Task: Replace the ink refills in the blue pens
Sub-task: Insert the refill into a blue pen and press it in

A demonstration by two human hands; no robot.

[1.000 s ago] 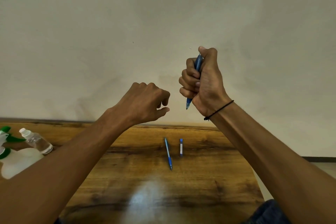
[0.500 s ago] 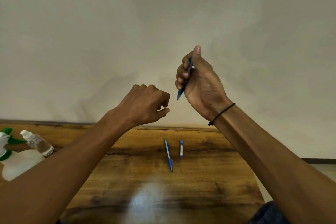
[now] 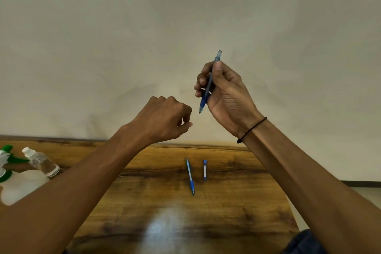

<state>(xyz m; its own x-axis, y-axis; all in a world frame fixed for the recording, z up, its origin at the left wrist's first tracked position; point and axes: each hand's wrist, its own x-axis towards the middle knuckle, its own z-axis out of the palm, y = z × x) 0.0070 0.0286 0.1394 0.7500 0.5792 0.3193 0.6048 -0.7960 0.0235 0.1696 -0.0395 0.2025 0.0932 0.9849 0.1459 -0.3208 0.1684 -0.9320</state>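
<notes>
Wooden counter (image 3: 237, 202) waiting below: right hand (image 3: 223, 97) is pinching a pen (image 3: 209, 84) loosely, risking dropping it; left hand (image 3: 165, 119) is curling empty.

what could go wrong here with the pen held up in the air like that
The right hand alone holds the blue pen high above the table, so if it comes apart, small parts could drop and roll off. The left hand holds nothing visible and steadies nothing. The second pen and small blue refill case lie loose below and could be knocked.
</notes>
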